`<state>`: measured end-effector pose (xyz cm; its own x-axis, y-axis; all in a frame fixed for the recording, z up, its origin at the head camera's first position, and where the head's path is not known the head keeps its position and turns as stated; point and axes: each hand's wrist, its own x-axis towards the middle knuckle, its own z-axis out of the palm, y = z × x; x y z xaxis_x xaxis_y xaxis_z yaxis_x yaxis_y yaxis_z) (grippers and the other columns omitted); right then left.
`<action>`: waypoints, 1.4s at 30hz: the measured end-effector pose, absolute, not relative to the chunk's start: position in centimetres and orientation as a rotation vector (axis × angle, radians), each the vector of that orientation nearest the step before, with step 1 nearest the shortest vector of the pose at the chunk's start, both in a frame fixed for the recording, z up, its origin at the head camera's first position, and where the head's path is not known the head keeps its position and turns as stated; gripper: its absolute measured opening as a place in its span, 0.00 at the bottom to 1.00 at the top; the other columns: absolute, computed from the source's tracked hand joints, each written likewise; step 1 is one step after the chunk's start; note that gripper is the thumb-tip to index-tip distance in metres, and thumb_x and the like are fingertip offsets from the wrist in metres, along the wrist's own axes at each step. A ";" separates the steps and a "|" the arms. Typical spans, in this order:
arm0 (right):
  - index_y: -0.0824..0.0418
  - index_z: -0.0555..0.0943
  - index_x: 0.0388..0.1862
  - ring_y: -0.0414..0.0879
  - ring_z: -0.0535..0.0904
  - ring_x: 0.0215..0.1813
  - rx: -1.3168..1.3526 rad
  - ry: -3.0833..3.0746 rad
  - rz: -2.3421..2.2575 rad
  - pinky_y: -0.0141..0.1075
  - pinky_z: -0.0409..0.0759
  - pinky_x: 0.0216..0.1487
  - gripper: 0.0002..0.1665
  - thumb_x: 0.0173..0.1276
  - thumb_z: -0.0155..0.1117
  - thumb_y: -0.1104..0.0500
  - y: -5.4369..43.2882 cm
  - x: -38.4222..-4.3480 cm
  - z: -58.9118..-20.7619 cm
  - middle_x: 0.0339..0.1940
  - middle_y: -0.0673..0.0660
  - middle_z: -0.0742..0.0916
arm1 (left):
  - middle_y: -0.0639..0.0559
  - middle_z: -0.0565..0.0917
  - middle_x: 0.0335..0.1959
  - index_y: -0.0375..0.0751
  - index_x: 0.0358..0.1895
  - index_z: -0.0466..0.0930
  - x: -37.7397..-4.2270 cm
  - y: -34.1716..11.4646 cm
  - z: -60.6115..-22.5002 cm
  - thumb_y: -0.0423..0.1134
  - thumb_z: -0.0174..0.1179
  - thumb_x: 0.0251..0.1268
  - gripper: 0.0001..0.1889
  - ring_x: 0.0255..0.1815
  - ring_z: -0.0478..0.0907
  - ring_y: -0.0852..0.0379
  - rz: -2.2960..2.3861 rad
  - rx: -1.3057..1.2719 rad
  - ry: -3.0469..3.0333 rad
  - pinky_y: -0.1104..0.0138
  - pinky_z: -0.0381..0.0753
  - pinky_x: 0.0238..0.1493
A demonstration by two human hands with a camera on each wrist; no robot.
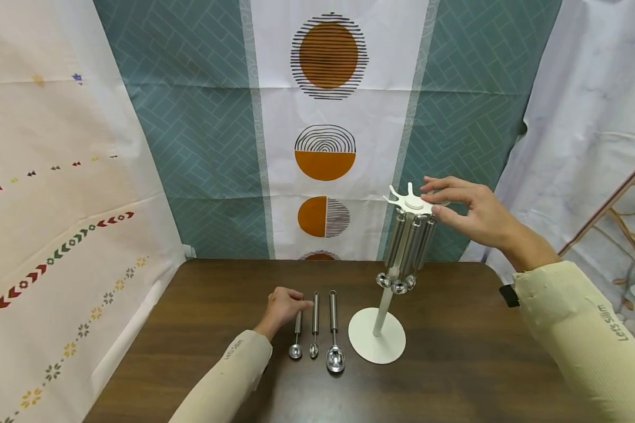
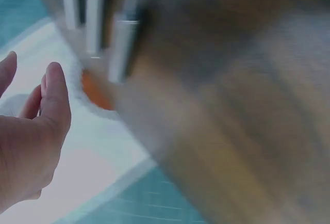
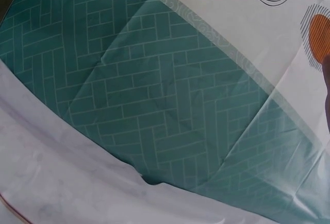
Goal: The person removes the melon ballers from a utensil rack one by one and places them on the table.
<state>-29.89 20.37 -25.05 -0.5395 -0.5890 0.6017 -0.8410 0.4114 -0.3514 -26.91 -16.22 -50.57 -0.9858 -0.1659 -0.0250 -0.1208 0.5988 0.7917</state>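
Seemingly partway, hung utensils [image 1: 415,242] are being borne by the stand [image 1: 379,326], three loose utensils [image 1: 315,314] by the surface [image 1: 190,329]; fingers relaxed, the left hand [image 1: 283,306] is being held beside these, the right hand [image 1: 473,212] at the stand's top.

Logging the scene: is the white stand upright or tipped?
Upright. The stand has its round base flat on the table, hooks on top.

Glossy metal utensils [image 1: 336,359]; smooth, matt stand [image 1: 364,338]; wood-grained table [image 1: 206,317]; creased cloth backdrop [image 1: 201,147].
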 end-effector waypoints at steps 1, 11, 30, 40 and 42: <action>0.64 0.86 0.52 0.29 0.69 0.67 1.223 -2.295 0.896 0.21 0.68 0.57 0.16 0.66 0.64 0.71 20.4 -29.9 -25.0 0.60 0.55 0.82 | 0.45 0.89 0.38 0.34 0.40 0.90 -26.9 -15.9 -49.9 0.43 0.78 0.50 0.18 0.49 0.80 0.40 -1.386 0.222 -2.760 0.52 0.80 0.50; 0.62 0.86 0.53 0.42 0.70 0.70 1.187 -2.372 0.871 0.24 0.67 0.60 0.15 0.68 0.66 0.67 20.6 -29.5 -24.7 0.62 0.54 0.81 | 0.50 0.88 0.39 0.39 0.48 0.88 -26.6 -12.0 -42.0 0.45 0.75 0.56 0.19 0.36 0.85 0.56 -1.712 -0.013 -2.701 0.61 0.84 0.41; 0.64 0.87 0.51 0.59 0.73 0.68 1.101 -2.440 0.834 0.56 0.73 0.60 0.15 0.66 0.71 0.60 20.2 -28.9 -24.2 0.56 0.56 0.82 | 0.44 0.87 0.49 0.34 0.52 0.86 -26.0 -7.0 -32.9 0.35 0.72 0.60 0.17 0.50 0.84 0.54 -2.002 -0.466 -2.479 0.64 0.81 0.53; 0.64 0.87 0.48 0.59 0.76 0.62 1.080 -2.434 0.805 0.55 0.74 0.55 0.14 0.65 0.73 0.59 20.2 -28.6 -24.4 0.54 0.59 0.83 | 0.41 0.87 0.47 0.30 0.51 0.85 -26.0 -4.6 -32.5 0.28 0.71 0.58 0.17 0.47 0.85 0.53 -2.003 -0.534 -2.396 0.67 0.83 0.46; 0.64 0.87 0.48 0.59 0.77 0.60 1.106 -2.418 0.788 0.53 0.74 0.54 0.14 0.66 0.71 0.59 20.4 -28.6 -24.4 0.54 0.59 0.83 | 0.41 0.88 0.46 0.30 0.50 0.86 -26.1 -4.4 -32.6 0.28 0.71 0.58 0.16 0.45 0.86 0.53 -1.984 -0.538 -2.390 0.68 0.84 0.46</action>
